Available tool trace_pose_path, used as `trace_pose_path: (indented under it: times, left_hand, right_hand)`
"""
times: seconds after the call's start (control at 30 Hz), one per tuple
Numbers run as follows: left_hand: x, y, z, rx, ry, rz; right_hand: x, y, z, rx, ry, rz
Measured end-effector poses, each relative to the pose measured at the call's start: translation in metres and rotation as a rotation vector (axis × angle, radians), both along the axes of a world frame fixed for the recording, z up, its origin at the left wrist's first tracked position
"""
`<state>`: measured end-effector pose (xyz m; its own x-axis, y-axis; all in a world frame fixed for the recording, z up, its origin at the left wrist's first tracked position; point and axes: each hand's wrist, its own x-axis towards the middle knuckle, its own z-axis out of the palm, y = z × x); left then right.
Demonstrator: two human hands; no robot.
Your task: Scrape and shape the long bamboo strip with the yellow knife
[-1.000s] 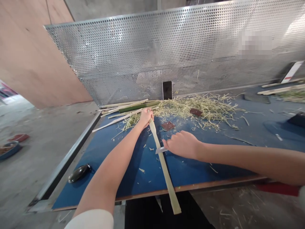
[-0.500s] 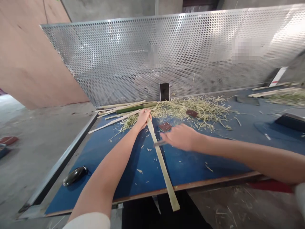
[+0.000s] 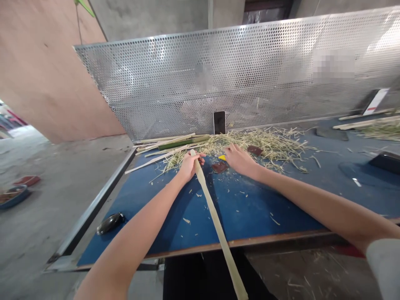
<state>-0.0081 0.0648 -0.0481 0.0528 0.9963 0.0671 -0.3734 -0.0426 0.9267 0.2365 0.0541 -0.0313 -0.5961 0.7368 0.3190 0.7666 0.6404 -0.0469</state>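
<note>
My left hand (image 3: 188, 166) is closed around the far end of a long, pale bamboo strip (image 3: 216, 218). The strip slants towards me across the table's front edge, and its near end hangs over my lap. To the right, my right hand (image 3: 239, 160) is low over the table by the shavings, its fingers curled. A small yellow end of a tool (image 3: 222, 158) pokes out at its left side; the rest is hidden by the hand. Just below lies a dark red-brown piece (image 3: 220, 167), and a similar brown piece (image 3: 255, 150) rests on the shavings (image 3: 275, 143).
Bamboo strips and a green bamboo piece (image 3: 175, 143) lie at the back left of the blue table (image 3: 256, 212). A phone (image 3: 219, 122) leans against the perforated metal panel (image 3: 175, 75). A dark, shiny object (image 3: 110, 223) sits at the left edge, a black one (image 3: 386, 161) far right.
My right hand has moved away from the strip, back towards the shavings; the grey blade no longer shows and a yellow end does. The strip's near end has shifted towards me and right.
</note>
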Motion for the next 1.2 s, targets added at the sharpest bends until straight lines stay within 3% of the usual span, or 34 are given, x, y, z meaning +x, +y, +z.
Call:
trace_pose_path:
  times: [0.1, 0.23, 0.43, 0.63, 0.87, 1.0, 1.2]
  left_hand:
    - [0.003, -0.006, -0.003, -0.002, 0.009, 0.009]
    - [0.007, -0.006, -0.004, 0.005, 0.014, 0.004]
    - [0.003, -0.005, -0.002, -0.050, 0.040, -0.114]
    - [0.002, -0.006, -0.002, -0.053, 0.097, -0.162]
    - [0.004, -0.009, -0.002, -0.046, 0.118, -0.173]
    - [0.005, -0.006, -0.005, -0.041, 0.132, -0.159]
    - [0.006, -0.004, -0.009, -0.027, 0.200, -0.115]
  right_hand:
    - [-0.007, -0.020, -0.003, 0.008, 0.059, 0.058]
    - [-0.013, -0.033, -0.007, -0.121, 0.097, 0.134]
    - [-0.010, -0.022, -0.011, -0.261, 0.122, 0.076]
    - [-0.006, -0.014, -0.014, -0.268, 0.142, 0.053]
    - [-0.004, -0.012, -0.018, -0.203, 0.309, 0.013]
    - [-0.008, -0.019, -0.018, -0.166, 0.355, 0.100]
    - [-0.019, -0.034, -0.014, -0.009, 0.306, 0.405]
